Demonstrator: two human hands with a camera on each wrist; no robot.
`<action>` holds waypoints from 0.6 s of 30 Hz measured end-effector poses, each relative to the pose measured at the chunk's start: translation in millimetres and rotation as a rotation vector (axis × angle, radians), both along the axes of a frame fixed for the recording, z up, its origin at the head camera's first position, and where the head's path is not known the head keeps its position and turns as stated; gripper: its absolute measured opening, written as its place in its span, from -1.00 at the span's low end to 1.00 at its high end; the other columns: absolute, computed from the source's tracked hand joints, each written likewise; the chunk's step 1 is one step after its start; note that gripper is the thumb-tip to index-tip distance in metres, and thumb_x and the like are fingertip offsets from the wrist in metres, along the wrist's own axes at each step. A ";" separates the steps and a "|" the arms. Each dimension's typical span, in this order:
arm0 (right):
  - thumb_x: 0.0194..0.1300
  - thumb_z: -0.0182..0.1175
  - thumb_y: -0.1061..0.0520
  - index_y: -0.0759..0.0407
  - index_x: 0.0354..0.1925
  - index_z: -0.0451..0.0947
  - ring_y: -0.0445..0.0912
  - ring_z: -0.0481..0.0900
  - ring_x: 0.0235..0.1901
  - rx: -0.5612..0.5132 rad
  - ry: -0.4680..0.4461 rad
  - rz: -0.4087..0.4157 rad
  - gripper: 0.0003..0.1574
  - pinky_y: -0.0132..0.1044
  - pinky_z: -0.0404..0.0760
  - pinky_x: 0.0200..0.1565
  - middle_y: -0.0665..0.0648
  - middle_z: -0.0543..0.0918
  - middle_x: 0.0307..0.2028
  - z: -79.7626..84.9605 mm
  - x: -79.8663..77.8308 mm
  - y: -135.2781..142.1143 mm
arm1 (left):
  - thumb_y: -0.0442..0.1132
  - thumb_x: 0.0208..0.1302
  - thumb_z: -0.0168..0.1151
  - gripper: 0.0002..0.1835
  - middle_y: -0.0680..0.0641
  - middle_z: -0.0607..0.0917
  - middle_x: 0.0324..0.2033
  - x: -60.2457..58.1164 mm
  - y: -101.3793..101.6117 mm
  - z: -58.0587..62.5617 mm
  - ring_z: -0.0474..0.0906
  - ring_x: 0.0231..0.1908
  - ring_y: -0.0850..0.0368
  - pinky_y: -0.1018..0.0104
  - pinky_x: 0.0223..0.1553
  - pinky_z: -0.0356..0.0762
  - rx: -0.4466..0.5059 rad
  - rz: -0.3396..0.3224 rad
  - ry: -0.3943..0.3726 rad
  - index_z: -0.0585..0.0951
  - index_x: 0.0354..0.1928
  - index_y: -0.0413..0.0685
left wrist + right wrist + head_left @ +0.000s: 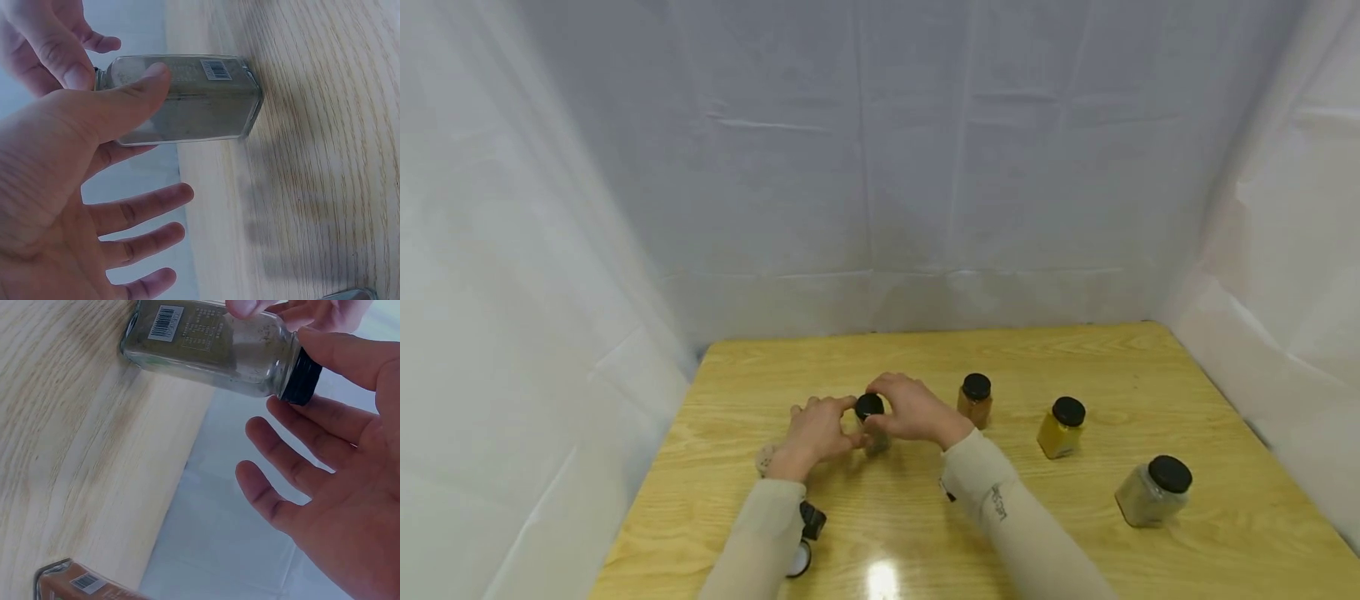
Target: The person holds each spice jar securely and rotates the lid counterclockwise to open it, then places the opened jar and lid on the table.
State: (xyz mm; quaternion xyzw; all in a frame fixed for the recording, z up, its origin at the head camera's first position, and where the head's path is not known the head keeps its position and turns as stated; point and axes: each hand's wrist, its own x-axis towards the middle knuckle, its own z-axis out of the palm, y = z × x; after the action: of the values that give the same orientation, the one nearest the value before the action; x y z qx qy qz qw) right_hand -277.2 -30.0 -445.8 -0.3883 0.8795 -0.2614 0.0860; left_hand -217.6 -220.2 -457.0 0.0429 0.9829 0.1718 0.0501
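A square glass spice jar [206, 103] with greenish-brown powder and a barcode label is between my two hands, its base at or just above the wooden table. My left hand [818, 433] holds the glass body between thumb and index finger; its other fingers spread away from the jar in the left wrist view. On the jar's neck end sits a black lid [302, 378]. My right hand [917, 410] pinches this lid between thumb and fingers, while its remaining fingers stay loosely extended.
To the right stand a reddish-brown spice jar [975, 402], a yellow one [1061, 427] and a wider greyish one [1153, 492], all black-lidded. Partly hidden by the left arm are a perforated round piece [765, 458], a black object [812, 520] and a white-centred disc [800, 559]. White sheeting [865, 167] surrounds the table.
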 end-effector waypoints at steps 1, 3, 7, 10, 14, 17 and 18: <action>0.51 0.32 -0.01 0.20 0.33 0.56 0.16 0.56 0.29 0.003 0.000 -0.001 -0.45 0.32 0.43 0.35 0.21 0.62 0.29 0.6 -0.3 -0.7 | 0.17 0.28 0.49 -0.20 -0.24 0.66 0.31 -0.7 -0.6 0.3 0.51 0.26 -0.41 -0.40 0.20 0.34 -0.001 -0.001 -0.001 0.52 0.47 -0.01; 0.50 0.33 -0.02 0.19 0.31 0.57 0.16 0.58 0.27 0.010 0.008 -0.013 -0.46 0.32 0.43 0.34 0.20 0.63 0.27 1.3 -0.5 -2.2 | 0.17 0.28 0.49 -0.21 -0.23 0.67 0.28 -1.8 -1.9 0.7 0.52 0.24 -0.39 -0.38 0.18 0.35 -0.005 -0.007 -0.001 0.53 0.47 0.00; 0.42 0.37 -0.24 0.16 0.22 0.63 0.16 0.61 0.23 0.042 0.047 -0.094 -0.35 0.33 0.42 0.33 0.18 0.68 0.20 -0.3 0.7 -2.6 | 0.16 0.27 0.51 -0.23 -0.20 0.73 0.16 -1.7 -1.7 -0.1 0.57 0.14 -0.32 -0.30 0.10 0.38 -0.016 -0.009 0.010 0.55 0.45 0.03; 0.35 0.38 -0.35 0.16 0.15 0.66 0.16 0.62 0.18 0.057 0.067 -0.137 -0.28 0.32 0.43 0.33 0.18 0.71 0.14 -1.6 0.8 -2.6 | 0.15 0.27 0.51 -0.24 -0.19 0.75 0.10 -1.8 -1.6 -0.9 0.58 0.08 -0.28 -0.26 0.06 0.38 -0.015 -0.008 0.015 0.56 0.44 0.04; 0.39 0.41 -0.22 0.17 0.20 0.64 0.15 0.60 0.21 0.035 0.067 -0.097 -0.37 0.34 0.41 0.35 0.19 0.70 0.17 -2.4 -1.1 -1.2 | 0.16 0.28 0.50 -0.23 -0.21 0.73 0.17 -2.1 -1.3 -1.7 0.56 0.13 -0.32 -0.30 0.09 0.37 -0.003 -0.006 0.010 0.54 0.46 0.02; 0.44 0.39 -0.06 0.17 0.30 0.59 0.17 0.56 0.31 0.016 0.049 -0.049 -0.41 0.40 0.36 0.38 0.19 0.65 0.27 -1.6 -1.7 0.1 | 0.16 0.29 0.49 -0.22 -0.21 0.70 0.25 -2.3 -1.1 -2.1 0.54 0.19 -0.35 -0.33 0.14 0.36 0.004 -0.001 0.002 0.52 0.47 0.01; 0.45 0.37 -0.03 0.16 0.33 0.57 0.18 0.54 0.34 0.015 0.037 -0.038 -0.41 0.41 0.34 0.39 0.19 0.64 0.29 -1.4 -1.5 0.3 | 0.15 0.29 0.49 -0.22 -0.21 0.70 0.25 -2.4 -1.0 -2.5 0.54 0.19 -0.36 -0.34 0.14 0.36 0.003 0.000 0.001 0.52 0.47 0.01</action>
State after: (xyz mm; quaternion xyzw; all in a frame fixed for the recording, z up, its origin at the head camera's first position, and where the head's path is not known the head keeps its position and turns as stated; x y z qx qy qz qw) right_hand -278.8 -29.6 -447.2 -0.3758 0.8900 -0.2491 0.0676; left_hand -220.0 -221.2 -459.5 0.0431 0.9827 0.1731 0.0497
